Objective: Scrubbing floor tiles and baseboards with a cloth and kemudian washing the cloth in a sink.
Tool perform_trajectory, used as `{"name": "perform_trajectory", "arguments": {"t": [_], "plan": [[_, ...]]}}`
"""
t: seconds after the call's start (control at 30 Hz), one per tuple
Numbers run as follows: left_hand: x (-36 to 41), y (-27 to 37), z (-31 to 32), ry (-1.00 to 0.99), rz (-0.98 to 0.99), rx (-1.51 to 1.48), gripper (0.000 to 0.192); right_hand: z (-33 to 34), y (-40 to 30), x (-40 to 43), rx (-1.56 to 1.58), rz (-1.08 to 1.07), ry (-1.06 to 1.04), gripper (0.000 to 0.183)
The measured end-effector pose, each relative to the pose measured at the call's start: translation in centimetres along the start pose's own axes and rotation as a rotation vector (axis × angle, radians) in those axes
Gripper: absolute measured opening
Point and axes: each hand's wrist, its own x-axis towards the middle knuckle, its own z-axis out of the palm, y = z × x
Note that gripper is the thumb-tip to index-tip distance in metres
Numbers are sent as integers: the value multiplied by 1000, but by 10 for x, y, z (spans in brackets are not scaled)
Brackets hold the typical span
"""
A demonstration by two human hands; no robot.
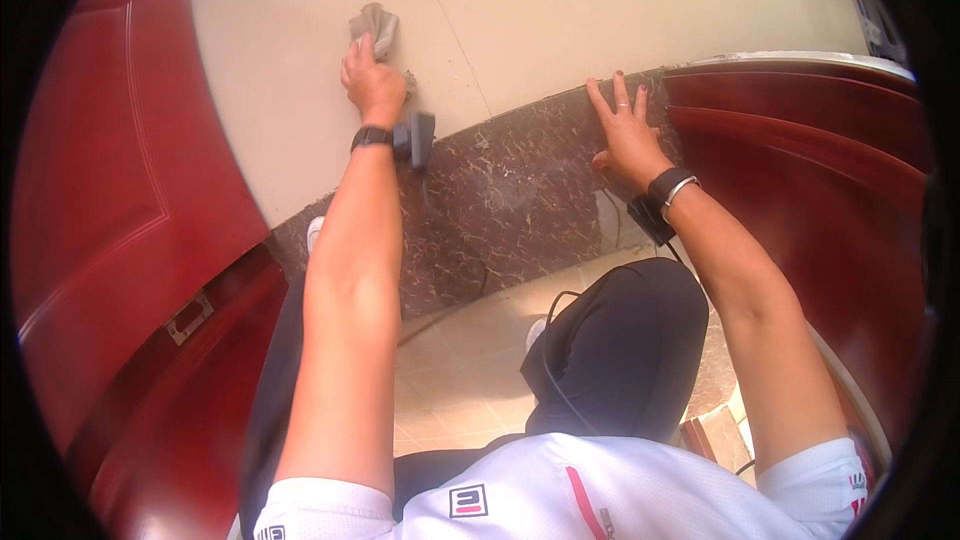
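Note:
My left hand (pixel 373 90) is closed around a crumpled grey-beige cloth (pixel 377 24), which lies against the cream tile floor (pixel 285 82). A small clump of dirt (pixel 410 84) shows beside that wrist. Across from it, my right hand (pixel 631 136) has its fingers spread at the far edge of a dark brown marble threshold (pixel 517 172). It holds nothing. Pale specks and a small scrap (pixel 482 143) are scattered on the marble. Each wrist wears a dark strap with a small black device.
A red panelled door (pixel 82 135) stands on the left, near a metal strike plate (pixel 189 319) in the red frame. More red frame (pixel 795 187) curves along the right. A black cable (pixel 551 360) runs over my bent knee (pixel 637 337). Lighter tiles (pixel 450 375) lie beneath me.

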Motion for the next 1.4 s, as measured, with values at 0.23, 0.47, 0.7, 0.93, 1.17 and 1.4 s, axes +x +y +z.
{"name": "perform_trajectory", "arguments": {"t": [0.23,0.47,0.7,0.93,1.17,1.4], "plan": [[-104,74,25,-379,254,108,58,4,-3,8,-2,-42,55,131],[-186,70,-70,-405,175,-119,48,19,-2,15,-35,-123,-7,133],[-90,-55,-179,96,-257,248,48,16,4,8,-22,-16,-49,137],[-130,-148,-152,-187,-553,622,64,37,31,12,-39,-162,127,136],[-211,8,-69,-125,137,191,57,26,9,15,-40,-97,187,129],[-229,-34,-152,-96,171,-56,38,51,20,-42,298,-340,410,76]]}}
